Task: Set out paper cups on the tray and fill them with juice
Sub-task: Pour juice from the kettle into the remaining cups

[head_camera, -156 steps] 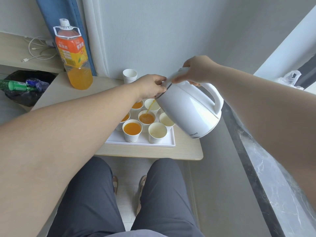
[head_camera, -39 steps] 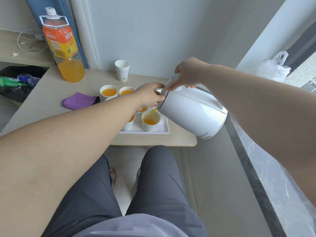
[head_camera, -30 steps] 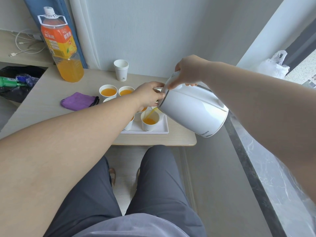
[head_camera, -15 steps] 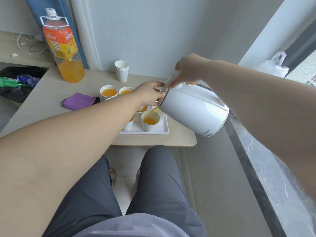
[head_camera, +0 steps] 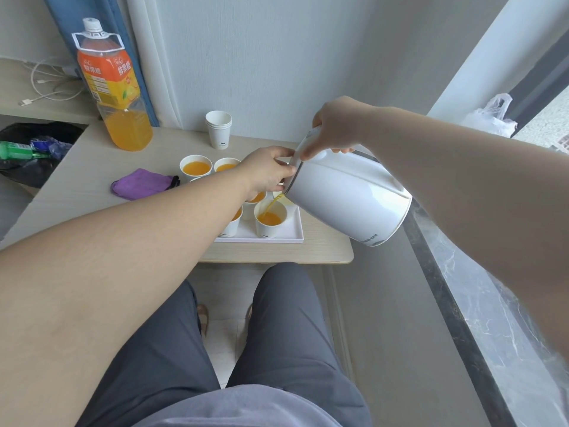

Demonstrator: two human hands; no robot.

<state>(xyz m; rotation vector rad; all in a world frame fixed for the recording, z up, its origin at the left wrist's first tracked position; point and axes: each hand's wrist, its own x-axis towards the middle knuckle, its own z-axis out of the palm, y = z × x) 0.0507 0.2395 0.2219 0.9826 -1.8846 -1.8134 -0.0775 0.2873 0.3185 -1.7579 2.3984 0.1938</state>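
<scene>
kettle [head_camera: 348, 195] is hanging tilted over the tray [head_camera: 297, 237], pouring juice into the front-right paper cup [head_camera: 261, 231] just below both hands | right hand [head_camera: 335, 127] is gripping its handle from above | left hand [head_camera: 266, 174] is pinching its rim, arm outstretched

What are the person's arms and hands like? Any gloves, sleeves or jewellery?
The left forearm and right forearm are bare, with no sleeve in view. The left hand and right hand wear no gloves; no watch or ring shows. Below are dark grey trousers and a lighter grey top.
</scene>
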